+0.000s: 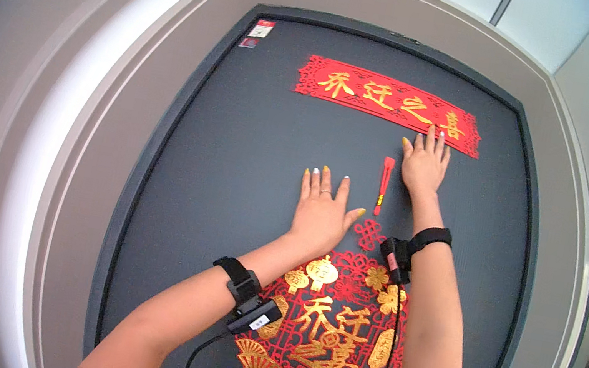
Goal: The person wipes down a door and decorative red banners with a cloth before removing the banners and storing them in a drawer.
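Observation:
Across the upper part of a dark grey door [239,143] runs a red paper banner [360,91] with gold characters and cut-out edges, its right end sitting lower. My right hand [424,167] is open, its fingertips at the banner's lower edge near the right end. Flat against the door, fingers spread, my left hand [322,216] lies below the banner and holds nothing. Between the hands hangs a red cord [385,183] with a yellow band, above a red knot ornament [369,234]. Below them is a round red-and-gold cut-out decoration [327,338], partly hidden by my left wrist and a cable.
A beige frame [214,14] surrounds the door. Small red and white stickers [259,31] are at its upper left corner. Black straps with small devices sit on my left wrist [244,296] and right wrist [407,254], trailing cables down over the door.

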`<action>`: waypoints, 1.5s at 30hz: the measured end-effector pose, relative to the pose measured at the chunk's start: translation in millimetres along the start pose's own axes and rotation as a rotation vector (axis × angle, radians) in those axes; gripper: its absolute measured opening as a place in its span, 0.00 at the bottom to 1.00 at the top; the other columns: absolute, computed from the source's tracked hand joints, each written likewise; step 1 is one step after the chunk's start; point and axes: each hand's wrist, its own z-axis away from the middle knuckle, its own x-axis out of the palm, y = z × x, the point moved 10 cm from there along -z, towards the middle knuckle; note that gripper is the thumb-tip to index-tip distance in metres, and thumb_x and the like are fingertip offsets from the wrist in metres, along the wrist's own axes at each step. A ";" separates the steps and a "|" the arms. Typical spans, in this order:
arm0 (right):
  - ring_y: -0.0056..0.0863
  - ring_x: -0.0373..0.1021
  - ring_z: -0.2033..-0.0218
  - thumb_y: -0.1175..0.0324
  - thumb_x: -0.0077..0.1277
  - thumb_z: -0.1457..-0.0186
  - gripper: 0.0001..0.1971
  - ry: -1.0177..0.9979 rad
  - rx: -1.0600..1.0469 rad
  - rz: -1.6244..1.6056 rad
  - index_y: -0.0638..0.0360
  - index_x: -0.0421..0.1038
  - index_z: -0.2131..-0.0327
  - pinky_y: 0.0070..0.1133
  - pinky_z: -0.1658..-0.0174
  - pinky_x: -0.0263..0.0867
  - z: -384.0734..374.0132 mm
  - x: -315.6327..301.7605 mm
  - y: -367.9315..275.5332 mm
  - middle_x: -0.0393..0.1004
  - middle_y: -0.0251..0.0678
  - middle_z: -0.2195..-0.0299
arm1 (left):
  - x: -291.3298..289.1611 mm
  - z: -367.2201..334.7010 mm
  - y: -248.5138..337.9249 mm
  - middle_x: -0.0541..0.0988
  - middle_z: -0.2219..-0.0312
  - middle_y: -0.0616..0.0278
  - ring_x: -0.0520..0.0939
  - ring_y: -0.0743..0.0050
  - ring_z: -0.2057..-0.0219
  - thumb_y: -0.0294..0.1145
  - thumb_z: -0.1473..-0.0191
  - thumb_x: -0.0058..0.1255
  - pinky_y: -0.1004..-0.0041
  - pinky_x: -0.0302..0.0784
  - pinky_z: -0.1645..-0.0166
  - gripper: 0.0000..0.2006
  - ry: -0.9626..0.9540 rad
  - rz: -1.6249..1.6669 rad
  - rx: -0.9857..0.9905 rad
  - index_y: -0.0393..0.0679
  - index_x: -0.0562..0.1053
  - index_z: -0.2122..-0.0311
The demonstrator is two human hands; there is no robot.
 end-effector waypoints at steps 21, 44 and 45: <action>0.35 0.56 0.43 0.54 0.40 0.43 0.27 0.244 -0.327 0.064 0.71 0.62 0.50 0.28 0.38 0.45 -5.3 -114.0 -41.6 0.63 0.44 0.47 | -48.7 10.1 -34.9 0.68 0.52 0.39 0.66 0.46 0.46 0.50 0.42 0.37 0.60 0.50 0.37 0.31 0.087 0.566 -0.171 0.34 0.55 0.43; 0.36 0.54 0.43 0.69 0.48 0.52 0.22 -0.621 -0.535 -0.156 0.74 0.65 0.55 0.38 0.39 0.44 82.9 -371.2 -25.6 0.61 0.46 0.48 | -197.1 55.2 68.8 0.73 0.59 0.64 0.74 0.73 0.57 0.32 0.45 0.45 0.70 0.67 0.51 0.11 -0.029 2.079 -1.456 0.40 0.68 0.57; 0.37 0.56 0.44 0.68 0.50 0.54 0.22 -0.670 -0.527 -0.188 0.72 0.66 0.56 0.38 0.39 0.45 118.4 -390.8 -18.0 0.62 0.46 0.49 | -200.9 90.6 82.9 0.73 0.61 0.67 0.74 0.79 0.59 0.33 0.45 0.46 0.74 0.67 0.54 0.11 -0.081 2.085 -1.470 0.42 0.69 0.58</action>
